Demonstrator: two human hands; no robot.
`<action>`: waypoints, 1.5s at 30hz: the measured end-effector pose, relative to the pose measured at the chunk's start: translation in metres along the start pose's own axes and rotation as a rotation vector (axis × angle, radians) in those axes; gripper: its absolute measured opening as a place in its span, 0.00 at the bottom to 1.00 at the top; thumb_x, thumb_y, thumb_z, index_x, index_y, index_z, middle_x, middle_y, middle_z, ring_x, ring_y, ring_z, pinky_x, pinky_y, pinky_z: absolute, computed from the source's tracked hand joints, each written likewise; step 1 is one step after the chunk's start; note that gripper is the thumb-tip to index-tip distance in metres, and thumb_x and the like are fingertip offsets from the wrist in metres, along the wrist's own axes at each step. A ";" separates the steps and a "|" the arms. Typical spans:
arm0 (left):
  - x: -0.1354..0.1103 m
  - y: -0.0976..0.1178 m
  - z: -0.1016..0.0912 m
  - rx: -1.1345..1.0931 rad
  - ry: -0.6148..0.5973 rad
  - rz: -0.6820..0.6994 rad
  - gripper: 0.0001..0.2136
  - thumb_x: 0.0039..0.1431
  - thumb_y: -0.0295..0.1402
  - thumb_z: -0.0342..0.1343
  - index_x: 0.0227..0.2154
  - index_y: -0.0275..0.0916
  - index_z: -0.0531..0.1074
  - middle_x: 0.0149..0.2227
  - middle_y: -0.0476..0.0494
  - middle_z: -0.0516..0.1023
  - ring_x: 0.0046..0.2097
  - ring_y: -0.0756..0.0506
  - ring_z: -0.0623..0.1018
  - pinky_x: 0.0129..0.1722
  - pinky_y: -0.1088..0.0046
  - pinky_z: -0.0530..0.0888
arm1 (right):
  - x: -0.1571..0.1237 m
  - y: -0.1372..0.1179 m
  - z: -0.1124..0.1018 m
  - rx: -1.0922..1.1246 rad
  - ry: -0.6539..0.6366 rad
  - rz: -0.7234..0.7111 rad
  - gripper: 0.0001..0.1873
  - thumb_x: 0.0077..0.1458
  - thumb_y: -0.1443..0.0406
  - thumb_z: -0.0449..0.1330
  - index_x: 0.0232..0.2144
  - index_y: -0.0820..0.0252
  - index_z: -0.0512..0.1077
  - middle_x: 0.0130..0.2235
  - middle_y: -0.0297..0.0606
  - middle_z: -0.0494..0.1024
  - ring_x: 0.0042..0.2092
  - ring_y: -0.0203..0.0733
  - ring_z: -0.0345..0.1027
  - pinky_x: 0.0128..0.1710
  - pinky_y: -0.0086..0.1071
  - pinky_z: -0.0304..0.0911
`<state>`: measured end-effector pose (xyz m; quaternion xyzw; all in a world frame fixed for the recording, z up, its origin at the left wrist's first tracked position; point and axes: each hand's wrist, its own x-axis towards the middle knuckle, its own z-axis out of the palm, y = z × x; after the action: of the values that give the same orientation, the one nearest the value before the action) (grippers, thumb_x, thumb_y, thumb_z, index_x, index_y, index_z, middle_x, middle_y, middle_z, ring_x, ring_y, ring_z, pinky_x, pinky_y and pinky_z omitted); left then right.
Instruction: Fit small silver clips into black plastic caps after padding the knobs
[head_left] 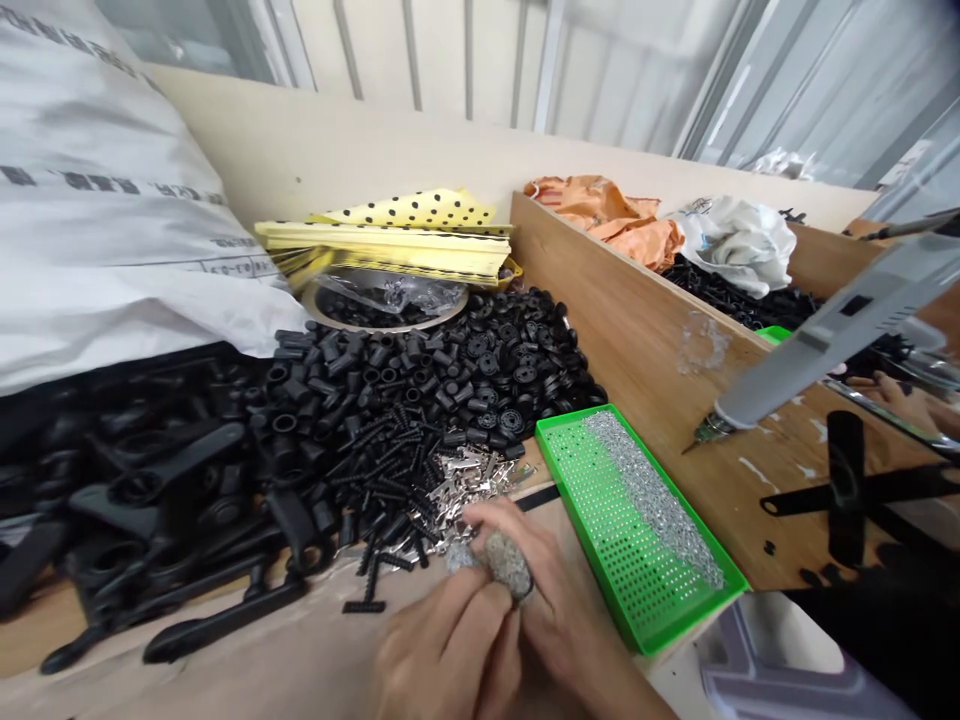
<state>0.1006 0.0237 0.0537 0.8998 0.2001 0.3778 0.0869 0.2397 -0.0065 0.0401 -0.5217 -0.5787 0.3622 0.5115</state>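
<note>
Two bare hands meet at the near edge of the heaps, the left hand [450,640] with its fingers curled in and the right hand [551,575] bent round from the other side. Between them show rough grey patches [508,565]; I cannot tell whether these are gripped or worn over the fingertips, nor whether either hand grasps anything else. The close pairing suggests fine work that needs both sets of fingers.

Just beyond the fingers lies a pile of flat silver pieces [469,485], with ribbed black pieces [386,455] to its left; small parts seem kept nearest for a short reach. Behind them spread black cylinders [375,375] and black discs [517,360], loosely grouped by kind, probably so each can be picked by sight. Bulkier black parts [210,450] sit off to the left, perhaps to spare the middle of the table [315,660].

Right of the hands, a green tray [600,500] holds tiny silvery parts [652,500] along one side, its rim likely there to stop them scattering. Above the wooden board [600,310] a grey driver [795,360] slants tip downward, presumably placed for easy reach.
</note>
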 end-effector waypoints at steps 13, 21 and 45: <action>-0.007 0.000 0.021 0.053 0.053 -0.034 0.10 0.61 0.24 0.42 0.34 0.38 0.69 0.29 0.44 0.76 0.31 0.47 0.78 0.30 0.74 0.74 | -0.006 0.004 0.041 0.868 0.051 0.346 0.16 0.56 0.61 0.48 0.41 0.59 0.72 0.42 0.39 0.76 0.42 0.41 0.69 0.49 0.37 0.59; -0.019 0.007 0.039 -0.197 0.065 -0.008 0.10 0.55 0.20 0.43 0.29 0.38 0.67 0.22 0.47 0.69 0.22 0.50 0.71 0.21 0.77 0.68 | -0.014 0.003 0.018 0.488 0.068 0.186 0.15 0.57 0.64 0.50 0.43 0.53 0.73 0.38 0.37 0.75 0.43 0.44 0.69 0.47 0.40 0.62; -0.003 -0.041 0.015 -0.291 -0.262 -0.428 0.10 0.58 0.26 0.47 0.25 0.39 0.72 0.22 0.53 0.74 0.23 0.52 0.73 0.22 0.82 0.68 | -0.052 0.042 0.000 0.286 0.016 0.290 0.15 0.59 0.57 0.53 0.47 0.48 0.73 0.35 0.37 0.76 0.32 0.41 0.70 0.37 0.38 0.65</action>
<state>0.0973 0.0600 0.0289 0.8563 0.3162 0.2562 0.3178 0.2465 -0.0487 -0.0114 -0.5246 -0.4361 0.5066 0.5272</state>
